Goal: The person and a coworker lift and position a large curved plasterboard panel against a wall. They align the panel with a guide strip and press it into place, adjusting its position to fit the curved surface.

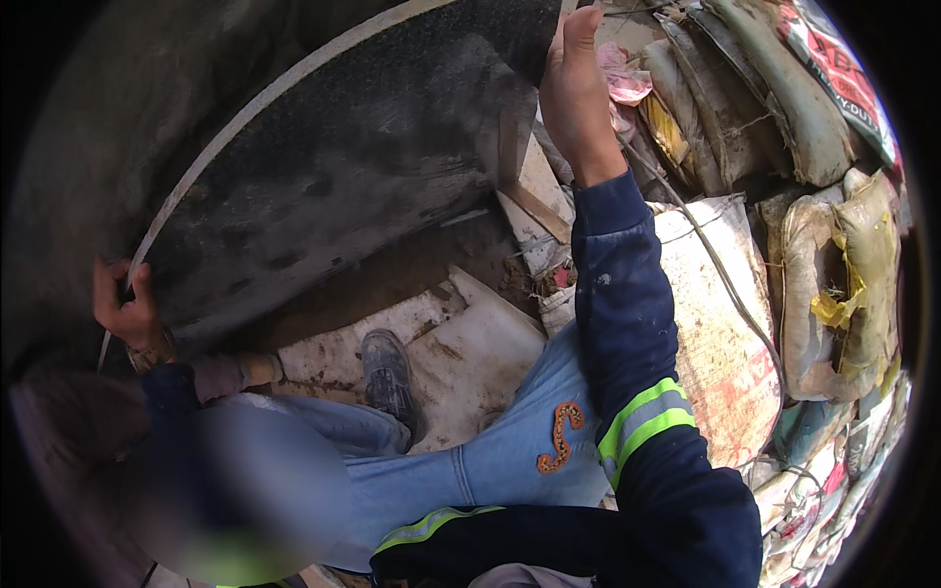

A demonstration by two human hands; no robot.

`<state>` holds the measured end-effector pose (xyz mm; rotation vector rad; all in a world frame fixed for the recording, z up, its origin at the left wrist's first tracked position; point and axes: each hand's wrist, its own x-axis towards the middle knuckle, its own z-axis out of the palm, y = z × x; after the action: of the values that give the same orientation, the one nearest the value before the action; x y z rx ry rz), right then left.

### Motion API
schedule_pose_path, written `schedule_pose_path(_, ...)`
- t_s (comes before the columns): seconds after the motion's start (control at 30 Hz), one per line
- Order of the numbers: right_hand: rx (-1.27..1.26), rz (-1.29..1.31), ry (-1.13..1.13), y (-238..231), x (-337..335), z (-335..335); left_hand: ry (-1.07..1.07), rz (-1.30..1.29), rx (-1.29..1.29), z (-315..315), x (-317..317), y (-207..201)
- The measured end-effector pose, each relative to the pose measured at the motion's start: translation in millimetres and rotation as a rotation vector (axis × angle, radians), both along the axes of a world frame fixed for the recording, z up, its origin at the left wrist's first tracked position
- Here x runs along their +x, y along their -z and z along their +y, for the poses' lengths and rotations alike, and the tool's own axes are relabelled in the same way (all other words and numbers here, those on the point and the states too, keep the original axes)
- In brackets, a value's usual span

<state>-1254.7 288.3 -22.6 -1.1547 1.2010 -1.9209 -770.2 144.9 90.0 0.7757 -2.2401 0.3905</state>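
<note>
A large dark grey slab [363, 147] with a pale, narrow edge stands tilted across the upper left. My left hand [132, 314] grips that pale edge low at the left, thumb on one side and fingers on the other. At the slab's upper right corner, my right hand [578, 98] is closed on the edge with the thumb up; some of its fingers are hidden. Both arms wear navy sleeves, the right one with a reflective band [647, 426]. A blurred patch covers much of my left arm.
Stacked filled sacks [755, 108] rise along the right. A thin cable [720, 260] runs down over a white sack [716, 323]. Wooden strips [534, 211] are beside the slab. A dark shoe [387, 382] stands on dirty white sheeting [470, 353]. Jeans [500, 461] carry an orange snake-shaped figure [559, 441].
</note>
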Motion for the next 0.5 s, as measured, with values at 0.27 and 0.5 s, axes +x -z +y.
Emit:
schedule_pose_path(0.27,0.126,0.044,0.104,-15,6,7,0.043,-0.032,-0.108,15,-15,-11)
schedule_pose_path(0.5,0.016,0.046,0.089,-14,16,-4,-0.033,-0.034,-0.025,-2,0,-1)
